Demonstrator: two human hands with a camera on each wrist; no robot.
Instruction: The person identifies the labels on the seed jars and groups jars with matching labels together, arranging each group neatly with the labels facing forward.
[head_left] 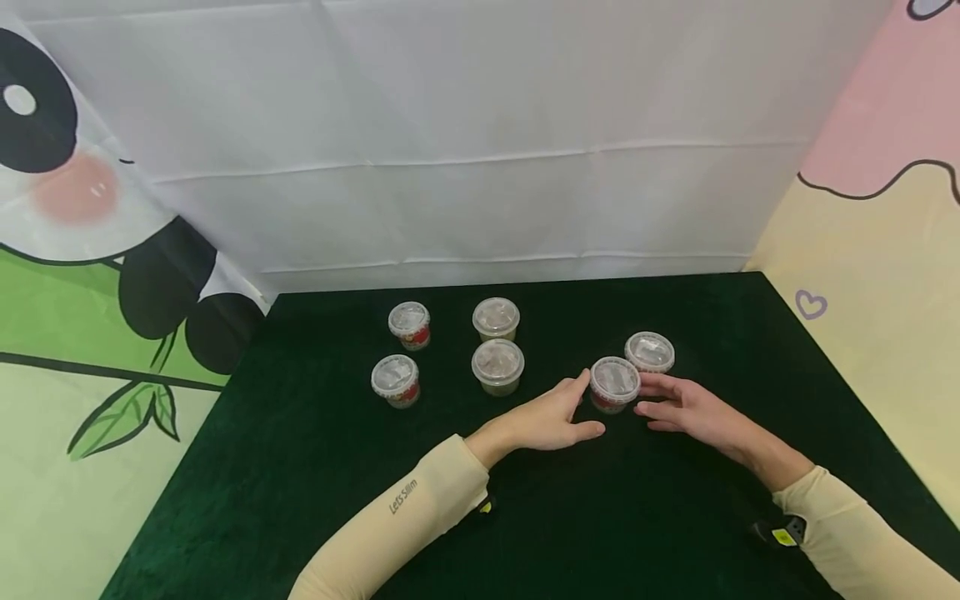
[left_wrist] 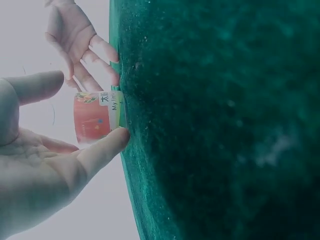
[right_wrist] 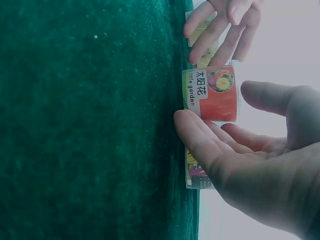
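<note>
A small clear-lidded cup with a red label point(head_left: 614, 380) stands upright on the green cloth between the two hands. My left hand point(head_left: 549, 417) is at its left side, fingertips at or touching the cup and thumb held away. On the other side is my right hand point(head_left: 693, 412), fingers extended toward the cup and loosely bent. Neither hand wraps round it. The label of this red cup point(right_wrist: 217, 94) shows flowers and "little garden". Just behind it, close to the right fingertips, stands another lidded cup point(head_left: 650, 352); its label point(right_wrist: 197, 172) is partly hidden by the right hand.
Two lidded cups with pale contents point(head_left: 498, 367) stand one behind the other left of centre. Farther left are two red-labelled cups point(head_left: 395, 381). A white cloth wall point(head_left: 480, 208) rises behind the green table cloth point(head_left: 300, 467), with printed cloths at both sides.
</note>
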